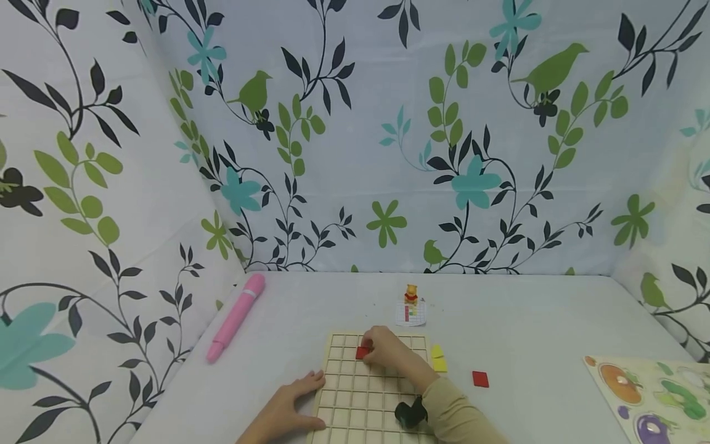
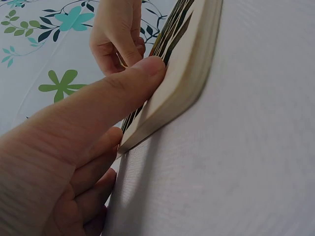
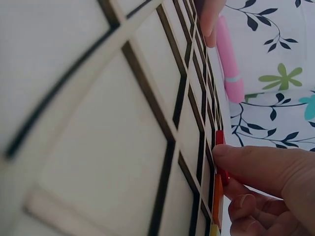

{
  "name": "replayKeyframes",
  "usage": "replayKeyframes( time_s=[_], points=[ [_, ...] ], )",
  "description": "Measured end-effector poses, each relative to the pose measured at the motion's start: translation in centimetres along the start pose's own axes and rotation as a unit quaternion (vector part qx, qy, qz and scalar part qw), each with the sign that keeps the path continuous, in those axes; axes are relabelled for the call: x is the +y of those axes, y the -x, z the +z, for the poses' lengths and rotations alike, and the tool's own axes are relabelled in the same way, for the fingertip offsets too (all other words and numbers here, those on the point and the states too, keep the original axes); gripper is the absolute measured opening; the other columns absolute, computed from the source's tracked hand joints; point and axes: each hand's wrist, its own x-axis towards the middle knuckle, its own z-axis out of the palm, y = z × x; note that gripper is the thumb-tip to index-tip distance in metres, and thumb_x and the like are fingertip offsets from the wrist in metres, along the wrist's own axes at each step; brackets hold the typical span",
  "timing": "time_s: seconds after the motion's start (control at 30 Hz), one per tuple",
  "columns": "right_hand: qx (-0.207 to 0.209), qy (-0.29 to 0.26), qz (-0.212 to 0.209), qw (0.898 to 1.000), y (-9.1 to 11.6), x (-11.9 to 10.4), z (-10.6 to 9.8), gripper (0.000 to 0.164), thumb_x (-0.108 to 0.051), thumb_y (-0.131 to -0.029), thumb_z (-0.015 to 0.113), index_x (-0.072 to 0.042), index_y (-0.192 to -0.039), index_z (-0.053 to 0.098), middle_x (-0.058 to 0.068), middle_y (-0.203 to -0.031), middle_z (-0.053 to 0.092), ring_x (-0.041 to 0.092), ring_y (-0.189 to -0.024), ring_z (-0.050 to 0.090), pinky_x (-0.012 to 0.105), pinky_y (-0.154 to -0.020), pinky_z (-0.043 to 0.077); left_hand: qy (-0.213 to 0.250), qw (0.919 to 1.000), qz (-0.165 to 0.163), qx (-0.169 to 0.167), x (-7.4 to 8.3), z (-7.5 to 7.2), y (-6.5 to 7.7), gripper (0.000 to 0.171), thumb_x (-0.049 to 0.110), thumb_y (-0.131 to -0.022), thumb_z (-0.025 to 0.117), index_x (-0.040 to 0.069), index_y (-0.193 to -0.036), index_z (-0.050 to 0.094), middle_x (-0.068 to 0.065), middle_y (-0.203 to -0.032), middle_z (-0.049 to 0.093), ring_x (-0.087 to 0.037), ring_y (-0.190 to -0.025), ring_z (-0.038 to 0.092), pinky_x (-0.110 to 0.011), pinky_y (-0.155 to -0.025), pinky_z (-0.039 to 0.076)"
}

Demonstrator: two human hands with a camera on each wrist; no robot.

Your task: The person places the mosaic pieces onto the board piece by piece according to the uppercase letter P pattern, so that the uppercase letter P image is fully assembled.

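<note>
My right hand is over the far part of a pale wooden grid board. Its thumb and fingers pinch a small red square tile at the grid's surface. In the right wrist view an orange tile lies right beside the red one, with a bit of a yellow tile nearer the camera. My left hand rests spread along the board's left edge. The left wrist view has its thumb pressing on the rim and the other fingers lying against the side.
Yellow tiles lie by the board's right edge, and another red tile farther right. Behind the board stand a small bear figure and a colour-marked grid card. A pink marker-shaped object lies left; a vegetable picture board right.
</note>
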Motion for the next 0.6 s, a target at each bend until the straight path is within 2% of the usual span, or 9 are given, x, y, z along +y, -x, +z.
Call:
replayKeyframes(
  time_s=[0.23, 0.6],
  points=[
    [0.009, -0.010, 0.003, 1.000, 0.00, -0.08, -0.28, 0.015, -0.004, -0.068, 0.074, -0.003, -0.078, 0.062, -0.002, -0.074, 0.051, 0.013, -0.068, 0.046, 0.027, -0.060, 0.044, -0.006, 0.9997, 0.019, 0.011, 0.01, -0.01, -0.17, 0.075, 0.048, -0.067, 0.071, 0.004, -0.124, 0.052, -0.007, -0.130, 0.046, -0.031, -0.121, 0.038, -0.052, -0.095, 0.028],
    [0.004, 0.003, 0.043, 0.999, -0.03, -0.71, -0.10, 0.017, -0.005, -0.069, 0.075, -0.002, -0.079, 0.062, -0.001, -0.074, 0.051, 0.013, -0.067, 0.045, 0.026, -0.058, 0.043, -0.007, 1.0000, 0.002, 0.001, -0.01, 0.06, 0.02, 0.076, 0.050, -0.067, 0.070, 0.005, -0.125, 0.051, -0.007, -0.132, 0.045, -0.031, -0.121, 0.036, -0.053, -0.095, 0.029]
  ],
)
